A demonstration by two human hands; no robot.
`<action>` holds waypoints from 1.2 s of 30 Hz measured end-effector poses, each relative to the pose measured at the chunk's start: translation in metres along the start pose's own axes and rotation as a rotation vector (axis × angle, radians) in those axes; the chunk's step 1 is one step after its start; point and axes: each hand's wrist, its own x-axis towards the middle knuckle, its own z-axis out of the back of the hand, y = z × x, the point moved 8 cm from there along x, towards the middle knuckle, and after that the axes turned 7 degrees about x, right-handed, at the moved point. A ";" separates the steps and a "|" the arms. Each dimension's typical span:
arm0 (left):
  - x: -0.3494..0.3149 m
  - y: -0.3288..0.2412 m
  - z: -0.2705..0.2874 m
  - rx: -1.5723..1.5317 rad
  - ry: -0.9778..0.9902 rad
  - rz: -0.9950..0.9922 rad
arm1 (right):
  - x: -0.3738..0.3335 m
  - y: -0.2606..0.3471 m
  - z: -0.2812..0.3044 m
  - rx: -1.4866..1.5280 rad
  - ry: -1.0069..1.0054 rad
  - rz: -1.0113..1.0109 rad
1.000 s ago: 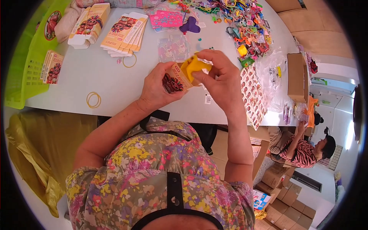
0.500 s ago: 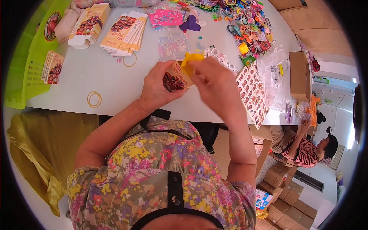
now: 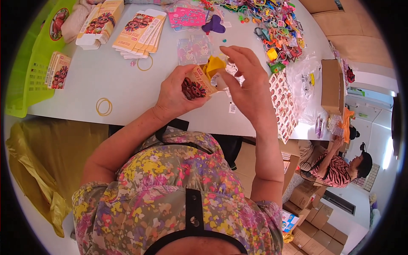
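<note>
My left hand (image 3: 173, 91) is closed round a small peach-coloured cardboard box (image 3: 196, 85) with a printed picture, held tilted above the table. A yellow, soft-looking item (image 3: 213, 66) sticks out of the box's open end; its kind I cannot make out. Beside that end is my right hand (image 3: 248, 87), open, fingers spread and thumb close to the box's pale flap. Past the hands lie a clear printed sheet (image 3: 194, 49) and white printed slips, partly hidden by my right fingers. A small white label (image 3: 232, 107) rests on the table below my right hand.
Flat peach boxes (image 3: 138, 34) are fanned at the upper left, near a green basket (image 3: 32, 91). Rubber bands (image 3: 103, 106) lie at the left. Colourful trinkets (image 3: 276, 32) heap up at the back right, above a sticker sheet (image 3: 282, 106). Another person (image 3: 338, 168) sits at right.
My right hand has let go of the yellow item and spread its fingers, moving slightly right. The yellow item sits lower in the box. The white label below has come into view.
</note>
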 end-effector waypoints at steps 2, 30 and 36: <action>0.002 -0.008 0.002 0.041 -0.004 -0.054 | -0.002 0.015 -0.004 -0.391 -0.016 0.229; -0.002 -0.010 0.006 0.057 -0.087 -0.129 | -0.038 0.000 -0.022 -0.506 -0.043 0.209; -0.002 -0.008 0.006 0.047 -0.130 -0.106 | -0.033 -0.015 -0.022 -0.087 -0.063 0.188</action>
